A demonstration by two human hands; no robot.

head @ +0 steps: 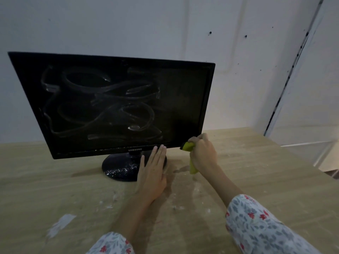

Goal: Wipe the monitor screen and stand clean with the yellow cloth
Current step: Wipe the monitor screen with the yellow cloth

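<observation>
Wooden desk (55, 195) against a plain white wall (165, 24), with white crumbs and damp streaks on the wood. Monitor (111, 105) sits on it, turned off, and the screen (102, 103) is covered in loopy white smears across the left and middle. Stand (119, 167) has white specks on the base too.

Right hand (203, 154) has its fingers clenched round the balled-up cloth (189, 146) right at the screen's lower right corner, a tail of it hanging below the fist. Left hand (153, 173) lies flat with straight fingers on the stand's right side, fingertips up at the bottom bezel.

Things that could go sideways, I reckon: the monitor looks light on that small base, so a hard push could tip or swivel it if the left hand lets go. A wadded cloth might also just drag the gunk around, or grit could scratch the panel.

Can't tell if the cloth touches the bezel. Stand's right edge is hidden behind the left hand.
</observation>
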